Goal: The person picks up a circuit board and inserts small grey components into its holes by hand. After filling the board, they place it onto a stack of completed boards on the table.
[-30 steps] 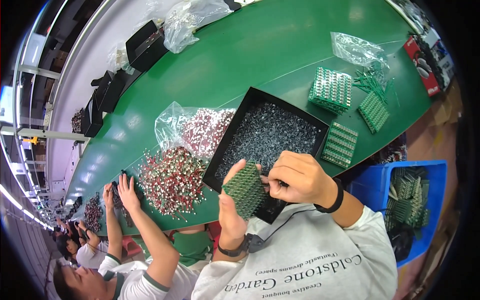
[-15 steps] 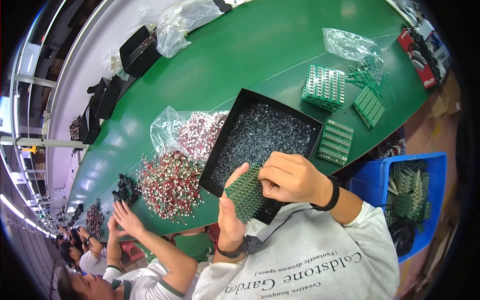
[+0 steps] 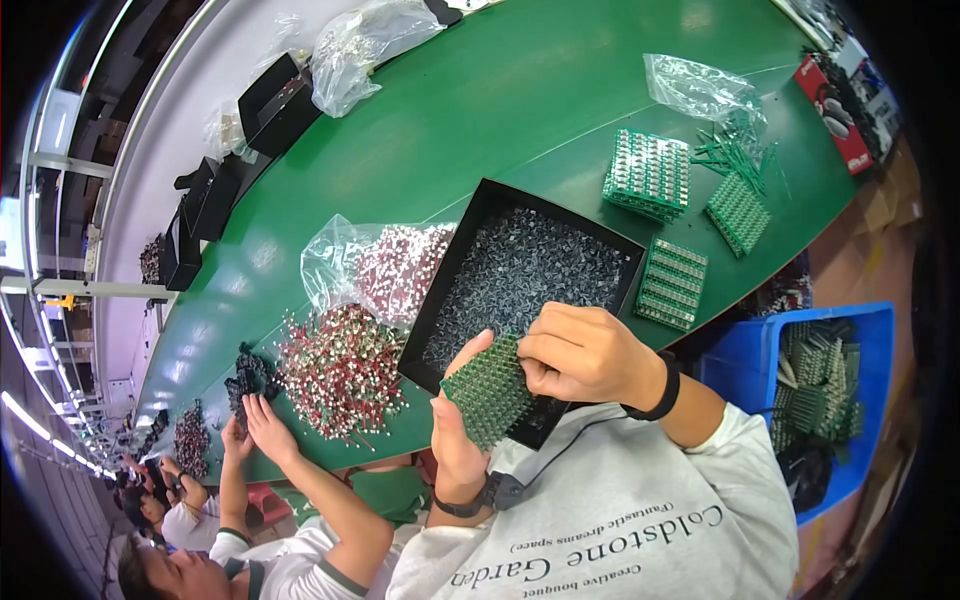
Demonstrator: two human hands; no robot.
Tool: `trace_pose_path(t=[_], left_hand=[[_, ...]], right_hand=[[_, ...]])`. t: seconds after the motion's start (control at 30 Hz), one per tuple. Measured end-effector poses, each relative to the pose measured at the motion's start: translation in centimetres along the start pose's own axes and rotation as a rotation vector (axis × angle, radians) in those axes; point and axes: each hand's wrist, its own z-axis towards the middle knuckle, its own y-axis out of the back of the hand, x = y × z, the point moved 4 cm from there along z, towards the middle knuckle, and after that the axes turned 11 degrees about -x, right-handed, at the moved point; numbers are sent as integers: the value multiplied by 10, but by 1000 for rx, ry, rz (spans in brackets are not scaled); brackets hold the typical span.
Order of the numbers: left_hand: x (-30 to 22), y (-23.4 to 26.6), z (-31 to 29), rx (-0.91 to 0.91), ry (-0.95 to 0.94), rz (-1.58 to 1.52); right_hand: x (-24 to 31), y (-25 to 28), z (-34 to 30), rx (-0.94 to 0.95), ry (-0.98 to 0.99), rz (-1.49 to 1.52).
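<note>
My left hand grips a green circuit board panel by its left side, with the thumb along the lower edge. The panel is tilted and covered in rows of small parts. At its upper right edge my right hand is closed in a pinch; whatever lies between those fingertips is hidden. Just beyond both hands sits a black tray filled with small dark clear-looking pieces.
Left of the tray lie a heap of red-wired parts and a plastic bag of similar ones. Stacked panels stand right, above another panel pile. A blue bin holds boards. A co-worker's hands are at left.
The panel in my left hand has turned and shifted slightly, while my right hand stays nearly in place. The co-worker's hands have come closer together and moved slightly right.
</note>
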Motion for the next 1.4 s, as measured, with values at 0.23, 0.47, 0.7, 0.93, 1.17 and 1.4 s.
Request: trace_pose_path(t=[0.23,0.47,0.7,0.93,1.17,1.4], left_hand=[[-3,3,5,-1,-29,-110],[-1,3,6,-19,-75,-156],[1,4,4,-17,-75,-136],[-1,3,5,-15,-79,-112],[-2,-1,4,-18,-106,-28],[-2,-5,3,-19,-80,8]], right_hand=[[-4,4,-1,-43,-11,-14],[7,1,2,-20,5,39],[8,-4,1,43,29,10],[4,0,-4,-31,1,7],[10,-4,4,-1,11,18],[8,-4,-2,30,23,37]])
